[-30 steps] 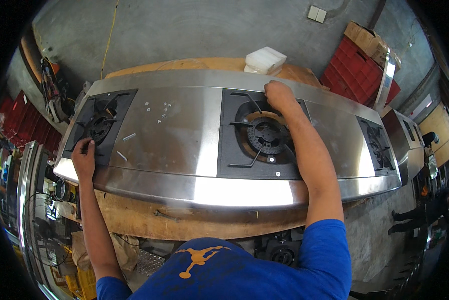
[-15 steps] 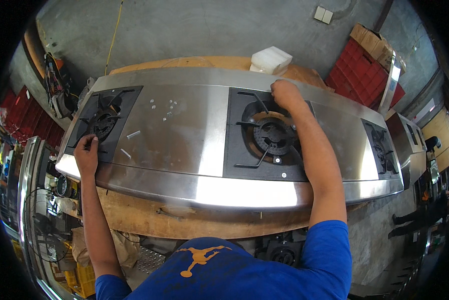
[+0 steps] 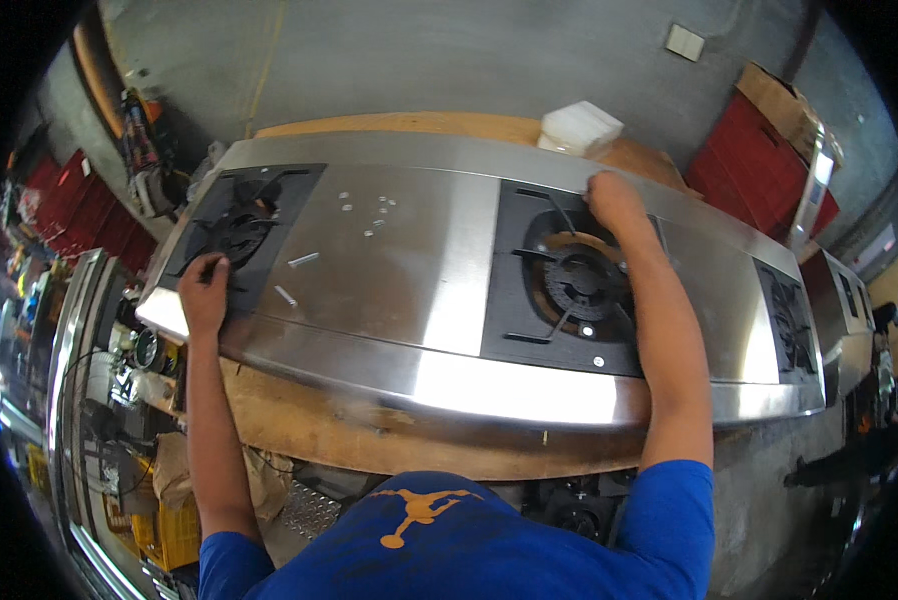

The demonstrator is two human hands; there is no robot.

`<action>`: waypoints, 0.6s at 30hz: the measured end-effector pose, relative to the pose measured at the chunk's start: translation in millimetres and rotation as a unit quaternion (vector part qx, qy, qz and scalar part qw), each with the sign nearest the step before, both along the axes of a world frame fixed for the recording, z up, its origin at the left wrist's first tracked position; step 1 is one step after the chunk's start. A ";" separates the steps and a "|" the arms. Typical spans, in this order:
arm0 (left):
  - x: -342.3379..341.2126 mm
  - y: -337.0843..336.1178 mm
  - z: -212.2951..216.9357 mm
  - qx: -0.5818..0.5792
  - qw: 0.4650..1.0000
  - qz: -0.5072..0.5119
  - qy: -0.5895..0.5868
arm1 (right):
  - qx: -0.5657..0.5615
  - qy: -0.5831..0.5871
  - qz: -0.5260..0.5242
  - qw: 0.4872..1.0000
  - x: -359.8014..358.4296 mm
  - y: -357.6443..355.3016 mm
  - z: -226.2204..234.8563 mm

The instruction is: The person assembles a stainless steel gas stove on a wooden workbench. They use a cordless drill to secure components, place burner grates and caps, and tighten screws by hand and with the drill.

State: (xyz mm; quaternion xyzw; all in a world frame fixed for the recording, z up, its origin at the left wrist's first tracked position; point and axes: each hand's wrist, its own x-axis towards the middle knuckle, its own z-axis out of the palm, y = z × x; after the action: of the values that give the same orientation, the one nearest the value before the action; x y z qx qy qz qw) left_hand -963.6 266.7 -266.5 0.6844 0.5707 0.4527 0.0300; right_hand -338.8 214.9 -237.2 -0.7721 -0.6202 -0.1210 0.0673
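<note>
A long stainless steel gas stove (image 3: 399,290) lies before me, with black burner panels let into its top. My left hand (image 3: 204,290) is at the near left part of the left burner panel (image 3: 299,185), fingertips pinched together; what they hold, if anything, is hidden. At the far right corner of the middle burner panel (image 3: 504,300), my right hand (image 3: 617,203) has its fingers closed, their tips hidden. Between the two panels, several small metal pieces (image 3: 382,211) and two bolt-like metal pieces (image 3: 304,260) rest on the steel. Two round screw heads (image 3: 599,361) show on the middle panel's near side.
The stove sits on a wooden table (image 3: 369,440). Behind it stands a white foam block (image 3: 581,127). Red crates (image 3: 749,165) with a cardboard box (image 3: 777,105) are at the far right; another red crate (image 3: 89,210) stands left. A third burner panel (image 3: 787,315) is at the stove's right end.
The whole view has shifted, so the stove sits farther right in the picture. Both hands stay at about the same places on the burner panels.
</note>
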 end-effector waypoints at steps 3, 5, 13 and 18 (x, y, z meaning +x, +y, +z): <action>0.5 -0.3 0.0 -0.003 1.000 0.007 -0.011 | -0.009 -0.012 0.011 1.000 -1.5 -1.3 -0.4; 0.4 -0.5 0.4 0.000 1.000 0.001 -0.016 | 0.013 -0.037 0.017 0.999 -3.4 -0.9 -1.9; 5.2 -2.6 2.6 0.004 1.000 0.015 -0.001 | -0.003 0.003 0.004 1.000 -8.2 -6.6 2.9; 3.7 -1.7 2.2 -0.013 1.000 0.018 -0.014 | -0.008 0.019 0.004 1.000 -11.6 -9.0 6.4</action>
State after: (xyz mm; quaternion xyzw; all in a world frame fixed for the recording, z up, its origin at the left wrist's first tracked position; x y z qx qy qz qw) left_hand -959.9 265.0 -264.3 0.6673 0.5879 0.4556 0.0390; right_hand -350.4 205.9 -230.8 -0.7723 -0.6229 -0.1006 0.0733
